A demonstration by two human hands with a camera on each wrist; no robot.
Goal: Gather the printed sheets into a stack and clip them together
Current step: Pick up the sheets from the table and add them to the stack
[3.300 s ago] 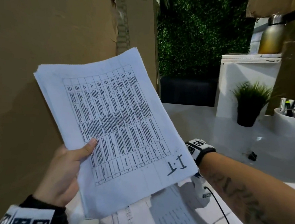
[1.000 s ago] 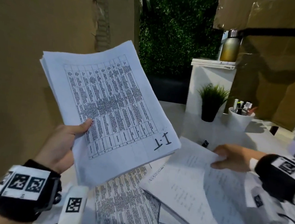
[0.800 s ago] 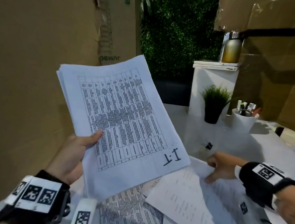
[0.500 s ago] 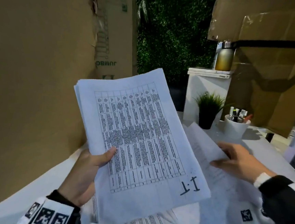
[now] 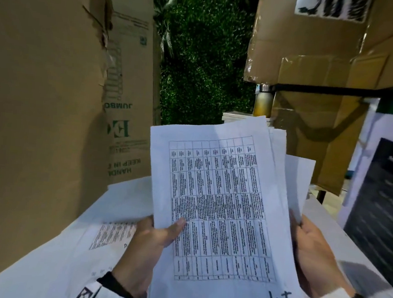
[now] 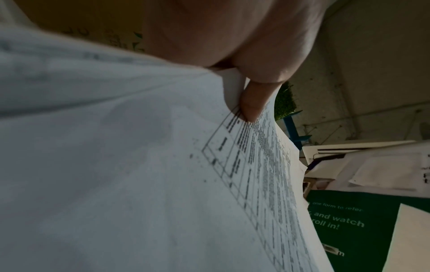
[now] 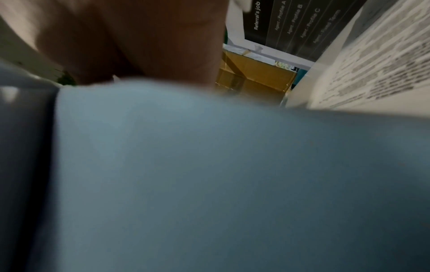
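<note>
A stack of printed sheets (image 5: 219,208) with a table on top and "1.T" handwritten at its corner is held up in front of me. My left hand (image 5: 151,242) grips its left edge, thumb (image 6: 251,103) pressed on the top page. My right hand (image 5: 312,251) holds more sheets (image 5: 297,179) behind the stack's right edge; their top corners fan out, and blurred paper (image 7: 209,165) fills the right wrist view. One printed sheet (image 5: 112,234) lies on the white table (image 5: 124,199) at the left. No clip is in sight.
Tall cardboard boxes (image 5: 41,87) stand close on the left and more cardboard (image 5: 329,53) hangs at the upper right. A dark printed board (image 5: 380,207) leans at the right. A green hedge wall (image 5: 206,54) fills the background.
My right hand lifted loose sheets off the table and brought them up against the right side of the stack. The left hand swung the stack to the centre, upright.
</note>
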